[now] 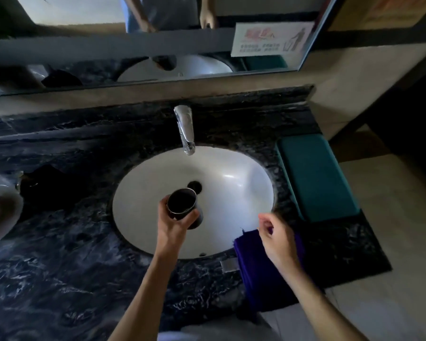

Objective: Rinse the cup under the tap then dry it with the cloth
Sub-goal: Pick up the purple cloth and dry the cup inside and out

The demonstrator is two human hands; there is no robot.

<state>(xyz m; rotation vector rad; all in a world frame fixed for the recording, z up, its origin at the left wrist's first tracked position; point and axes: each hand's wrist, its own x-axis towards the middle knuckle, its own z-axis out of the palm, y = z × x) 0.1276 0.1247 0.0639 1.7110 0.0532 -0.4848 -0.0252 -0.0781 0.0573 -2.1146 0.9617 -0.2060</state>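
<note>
A dark metal cup (182, 204) with a shiny rim is held upright over the white sink basin (234, 188), gripped from below by my left hand (174, 221). It sits well in front of the chrome tap (185, 130), from which no water runs. A purple cloth (258, 271) lies on the counter at the basin's front right and hangs over the edge. Just above the cloth hovers my right hand (278, 236), fingers loosely curled, holding nothing that I can see.
The counter (59, 254) is dark veined marble. A teal rectangular box (315, 178) rests at its right end. A dark crumpled object (44, 185) lies left of the basin, beside a second basin (0, 200). A mirror (133, 45) runs along the wall behind.
</note>
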